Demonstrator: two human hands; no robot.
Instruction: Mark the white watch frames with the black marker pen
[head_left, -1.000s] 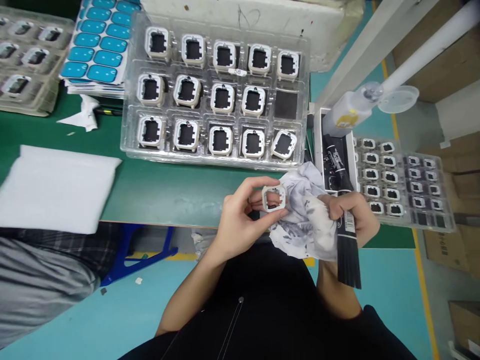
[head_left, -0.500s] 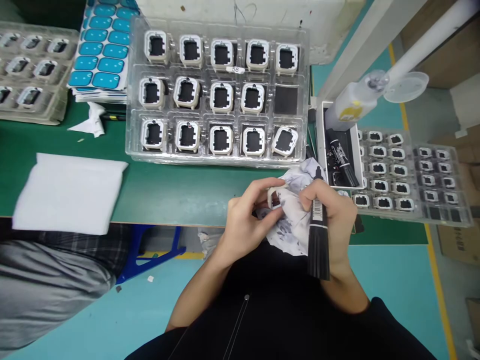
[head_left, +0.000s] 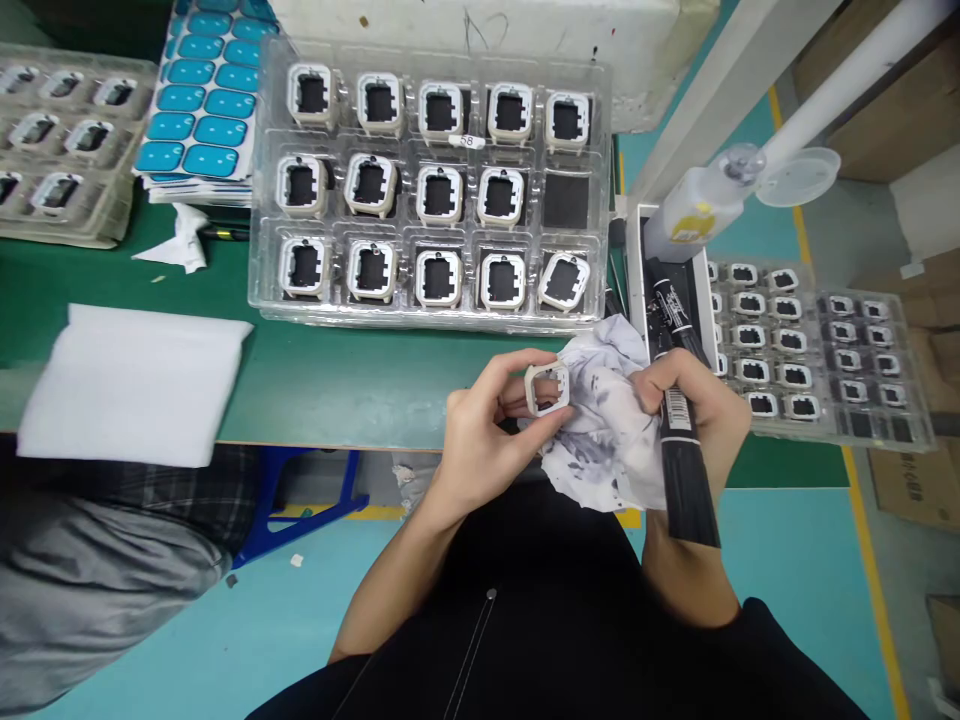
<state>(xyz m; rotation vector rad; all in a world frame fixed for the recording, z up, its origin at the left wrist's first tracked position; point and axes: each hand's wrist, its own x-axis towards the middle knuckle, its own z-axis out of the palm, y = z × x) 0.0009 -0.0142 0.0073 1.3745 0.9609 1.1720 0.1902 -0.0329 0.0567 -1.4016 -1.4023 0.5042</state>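
Note:
My left hand (head_left: pixel 491 430) pinches a white watch case frame (head_left: pixel 531 390) between thumb and fingers, its open middle turned up toward me. Close beside it, my right hand (head_left: pixel 701 415) is closed around a black marker pen (head_left: pixel 688 490) and a crumpled white cloth (head_left: pixel 600 430) with dark ink smudges. The marker points away from me, its thick end toward my body. Beyond the hands lies a clear plastic tray (head_left: pixel 360 318) of similar white frames, with one pocket in its middle row holding no frame.
A white box (head_left: pixel 711 300) with markers and a bottle (head_left: pixel 694 215) stands at right, near more trays (head_left: pixel 829 425). At left lie a folded white foam sheet (head_left: pixel 135 385), blue sticker sheets (head_left: pixel 202 100) and another tray (head_left: pixel 67 220). A person's leg (head_left: pixel 112 580) is lower left.
My right hand has moved right with the marker and cloth, away from the frame. The frame in my left hand has turned so its face shows more fully.

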